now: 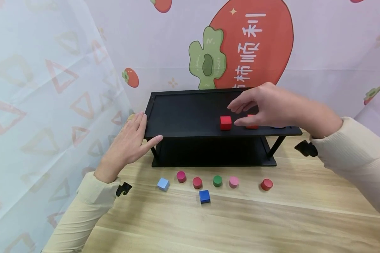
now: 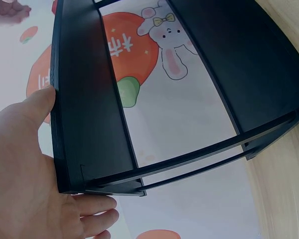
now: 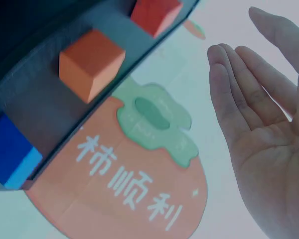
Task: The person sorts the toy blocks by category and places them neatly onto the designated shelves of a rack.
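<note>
A black two-tier shelf (image 1: 183, 112) stands against the printed backdrop. My left hand (image 1: 128, 140) rests at its left end, fingers straight along the side and thumb over the front edge; the left wrist view shows the thumb (image 2: 40, 104) against the board's edge. On the top board sits a red cube (image 1: 226, 123). Right of it, an orange-red cube (image 3: 92, 64) and a blue block (image 3: 15, 152) are partly covered by my right hand (image 1: 266, 105) in the head view. That hand hovers over the board, fingers and thumb apart with nothing between them, thumb tip beside the red cube.
On the wooden table (image 1: 240, 225) before the shelf lie a light blue cube (image 1: 163, 184), a blue cube (image 1: 204, 196), a green cylinder (image 1: 217, 181), a pink cylinder (image 1: 233, 182) and several red or magenta cylinders (image 1: 266, 184). A cloth wall (image 1: 50, 105) rises at left.
</note>
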`<state>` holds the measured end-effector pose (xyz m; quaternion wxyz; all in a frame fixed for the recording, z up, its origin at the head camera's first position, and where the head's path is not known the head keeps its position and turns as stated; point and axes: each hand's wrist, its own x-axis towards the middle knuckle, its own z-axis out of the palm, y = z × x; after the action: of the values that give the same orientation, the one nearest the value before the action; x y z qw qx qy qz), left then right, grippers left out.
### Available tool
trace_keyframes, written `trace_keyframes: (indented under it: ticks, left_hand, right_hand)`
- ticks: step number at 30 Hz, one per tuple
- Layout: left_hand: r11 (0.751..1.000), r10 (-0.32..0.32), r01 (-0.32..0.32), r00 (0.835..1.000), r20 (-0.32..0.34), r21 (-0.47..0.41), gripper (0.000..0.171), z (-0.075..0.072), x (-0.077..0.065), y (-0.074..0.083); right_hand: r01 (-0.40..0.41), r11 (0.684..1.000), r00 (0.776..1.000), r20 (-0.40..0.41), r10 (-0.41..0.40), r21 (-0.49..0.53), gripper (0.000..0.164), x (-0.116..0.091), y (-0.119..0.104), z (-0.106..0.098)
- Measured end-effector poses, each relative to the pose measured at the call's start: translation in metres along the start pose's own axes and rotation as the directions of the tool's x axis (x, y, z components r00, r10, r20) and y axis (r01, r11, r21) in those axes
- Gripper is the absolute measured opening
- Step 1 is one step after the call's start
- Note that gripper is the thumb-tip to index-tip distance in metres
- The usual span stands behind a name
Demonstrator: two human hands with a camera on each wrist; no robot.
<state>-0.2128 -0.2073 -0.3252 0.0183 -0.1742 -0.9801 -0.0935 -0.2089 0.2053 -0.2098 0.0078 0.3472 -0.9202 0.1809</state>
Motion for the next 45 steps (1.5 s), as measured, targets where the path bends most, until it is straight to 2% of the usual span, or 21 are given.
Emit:
trace_keyframes:
  ticks: [5,9,12,18,23,28,31,36,40,45]
  left_hand:
    - [1.0,-0.003,0.003,1.0,0.001,-0.001,0.103,-0.001,0.0,-0.001]
    - [1.0,0.003,-0.003,1.0,0.002,0.004,0.103,-0.001,0.001,0.0]
    - [1.0,0.002,-0.002,1.0,0.0,0.003,0.103,-0.001,0.001,0.0]
    - [1.0,-0.002,0.002,1.0,-0.002,-0.001,0.103,0.0,0.0,-0.001]
    - [1.0,-0.006,0.006,1.0,0.007,-0.004,0.104,0.0,0.0,-0.001]
    - [1.0,-0.008,0.008,1.0,0.011,-0.01,0.104,-0.001,0.0,-0.001]
    - [1.0,-0.001,0.001,1.0,0.004,-0.008,0.104,0.0,0.0,-0.001]
    - [1.0,0.008,-0.008,1.0,-0.005,-0.008,0.103,0.0,0.001,-0.001]
    - [1.0,0.013,-0.013,1.0,-0.02,-0.005,0.102,0.001,0.001,-0.002]
    - [1.0,0.01,-0.01,1.0,-0.02,-0.003,0.102,0.001,0.0,-0.002]
  right_hand:
    - [0.081,0.997,0.996,0.039,-0.08,-0.011,0.042,-0.008,-0.009,0.013]
    - [0.142,0.99,0.987,0.073,-0.142,-0.008,0.04,-0.014,-0.016,0.032]
    - [0.156,0.988,0.981,0.113,-0.155,0.0,0.038,-0.017,-0.021,0.049]
    - [0.164,0.985,0.967,0.191,-0.171,0.052,0.039,-0.018,-0.023,0.089]
    - [0.138,0.979,0.953,0.25,-0.173,0.151,0.041,-0.018,-0.022,0.124]
    - [0.139,0.973,0.943,0.276,-0.187,0.184,0.042,-0.018,-0.021,0.155]
    - [0.156,0.973,0.94,0.277,-0.199,0.169,0.042,-0.019,-0.02,0.17]
    - [0.112,0.971,0.931,0.319,-0.177,0.213,0.04,-0.021,-0.021,0.191]
    - [0.088,0.974,0.924,0.347,-0.159,0.21,0.04,-0.023,-0.021,0.209]
    - [0.088,0.973,0.934,0.321,-0.154,0.211,0.04,-0.026,-0.019,0.228]
